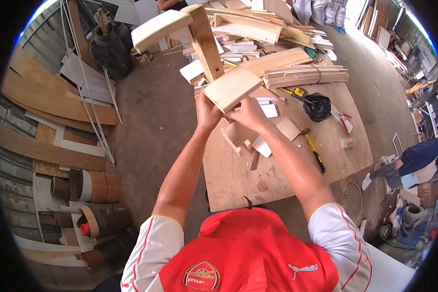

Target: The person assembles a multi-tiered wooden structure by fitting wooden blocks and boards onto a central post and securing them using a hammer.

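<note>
I hold up a wooden assembly [233,87] made of a post with a pale board across each end. Its far board [161,28] juts out to the upper left, beyond the table. My left hand [208,114] is closed around the near board's left underside. On the right, my right hand [249,114] grips the same board from below, and its fingertips are partly hidden. Just beneath the hands, a small wooden piece [237,134] and a few offcuts [288,129] lie on the plywood table [233,180].
A yellow-handled hammer [315,152], a tape measure [298,92], a black plastic bag [317,108] and a red-handled tool [344,119] lie on the table's right side. Bundled wood strips [306,76] and stacked boards are behind. A seated person [413,158] is at right.
</note>
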A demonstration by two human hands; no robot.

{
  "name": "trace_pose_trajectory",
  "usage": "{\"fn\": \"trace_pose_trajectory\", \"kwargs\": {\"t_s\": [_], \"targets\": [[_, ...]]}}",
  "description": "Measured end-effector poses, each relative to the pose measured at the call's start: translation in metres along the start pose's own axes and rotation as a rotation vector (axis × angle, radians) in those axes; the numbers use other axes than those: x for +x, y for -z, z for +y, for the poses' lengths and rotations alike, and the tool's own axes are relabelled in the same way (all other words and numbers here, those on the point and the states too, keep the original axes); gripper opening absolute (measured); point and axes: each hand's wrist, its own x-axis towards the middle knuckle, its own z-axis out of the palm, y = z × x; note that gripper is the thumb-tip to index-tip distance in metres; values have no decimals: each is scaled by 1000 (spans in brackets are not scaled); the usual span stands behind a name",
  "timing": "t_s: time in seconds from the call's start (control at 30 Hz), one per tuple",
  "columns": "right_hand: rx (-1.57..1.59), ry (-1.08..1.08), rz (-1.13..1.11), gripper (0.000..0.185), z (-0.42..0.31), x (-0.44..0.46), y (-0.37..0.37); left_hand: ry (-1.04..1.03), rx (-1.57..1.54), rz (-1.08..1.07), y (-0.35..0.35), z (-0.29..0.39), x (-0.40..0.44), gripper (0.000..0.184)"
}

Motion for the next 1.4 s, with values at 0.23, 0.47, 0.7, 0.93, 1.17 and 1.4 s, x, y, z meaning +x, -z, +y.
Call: {"fn": "trace_pose_trajectory", "kwargs": {"t_s": [0.23, 0.47, 0.7, 0.93, 1.17, 1.4], "targets": [[-62, 176, 151, 39, 26, -1, -7, 163, 218, 109, -23, 24, -13, 50], [8, 198, 62, 39, 29, -5, 1, 205, 312, 167, -35, 17, -18, 52], [9, 9, -60, 32, 47, 12, 12, 178, 366, 127, -32, 16, -23, 51], [98, 85, -68, 21, 39, 21, 11, 38, 534, 108, -24, -5, -14, 36], [112, 149, -18, 32, 77, 35, -9, 132, 606, 46, -19, -32, -15, 36], [91, 155, -16, 33, 75, 31, -6, 94, 475, 69, -28, -11, -19, 35]]}}
